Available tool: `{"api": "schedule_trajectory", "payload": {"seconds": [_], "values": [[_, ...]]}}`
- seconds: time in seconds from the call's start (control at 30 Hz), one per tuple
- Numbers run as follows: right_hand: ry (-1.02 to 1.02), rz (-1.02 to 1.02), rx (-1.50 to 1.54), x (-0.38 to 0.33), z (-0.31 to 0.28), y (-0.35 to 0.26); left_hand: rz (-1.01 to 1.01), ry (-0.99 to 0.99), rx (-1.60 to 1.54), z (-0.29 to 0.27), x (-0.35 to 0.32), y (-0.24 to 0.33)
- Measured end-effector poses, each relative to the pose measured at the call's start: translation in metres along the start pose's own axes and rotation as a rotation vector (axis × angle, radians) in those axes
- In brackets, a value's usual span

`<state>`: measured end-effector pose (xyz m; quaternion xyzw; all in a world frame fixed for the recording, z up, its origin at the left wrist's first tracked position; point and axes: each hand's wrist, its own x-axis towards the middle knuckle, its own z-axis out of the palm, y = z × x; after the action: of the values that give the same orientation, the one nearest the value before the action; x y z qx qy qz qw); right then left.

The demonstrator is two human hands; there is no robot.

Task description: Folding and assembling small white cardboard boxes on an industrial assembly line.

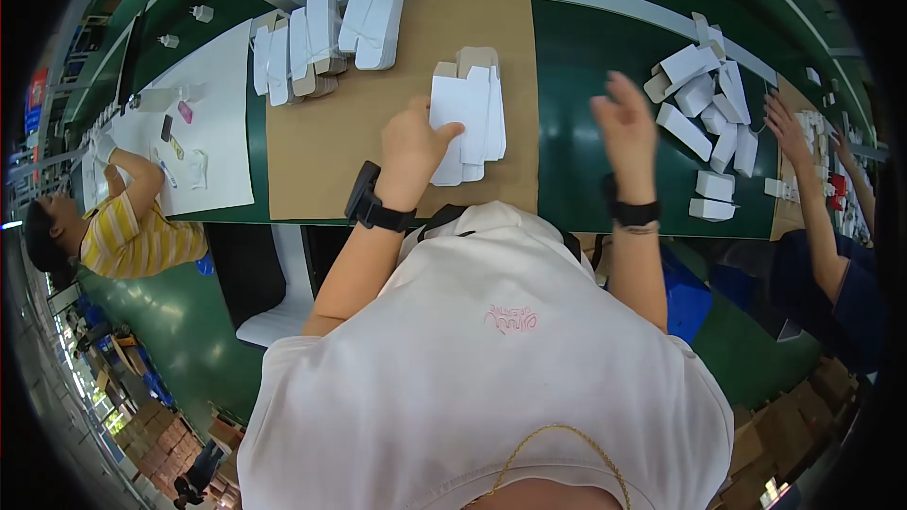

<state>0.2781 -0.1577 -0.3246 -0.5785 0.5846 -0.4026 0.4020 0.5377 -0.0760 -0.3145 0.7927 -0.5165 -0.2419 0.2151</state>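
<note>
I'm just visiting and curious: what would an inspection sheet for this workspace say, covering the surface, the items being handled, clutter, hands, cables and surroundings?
Surface: green table, partly covered by a brown cardboard sheet.
Items handled: flat white cartons, overlapping in a stack; tied carton bundles behind, to the left.
Clutter: formed white boxes heaped loosely on the right; small articles, one a pink item, on a white sheet at far left.
Left hand: at the stack's left edge, thumb over the cartons.
Right hand: raised, open, empty.
Cables: nothing seen.
Surroundings: a person in a yellow-striped shirt at left; another person's hand by the heaped boxes.
</note>
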Motion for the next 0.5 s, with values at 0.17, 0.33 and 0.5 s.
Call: {"api": "schedule_trajectory", "payload": {"seconds": [0.17, 0.33, 0.5], "values": [[-0.366, -0.220, 0.053, -0.032, 0.075, -0.059, 0.118, 0.149, 0.071, -0.007, -0.003, -0.005], [-0.414, -0.244, -0.225, -0.029, 0.092, -0.070, 0.148, 0.206, -0.180, -0.014, -0.014, 0.000], [-0.401, -0.094, 0.264, -0.042, 0.087, -0.070, 0.220, 0.185, -0.579, -0.034, -0.038, 0.042]]}}
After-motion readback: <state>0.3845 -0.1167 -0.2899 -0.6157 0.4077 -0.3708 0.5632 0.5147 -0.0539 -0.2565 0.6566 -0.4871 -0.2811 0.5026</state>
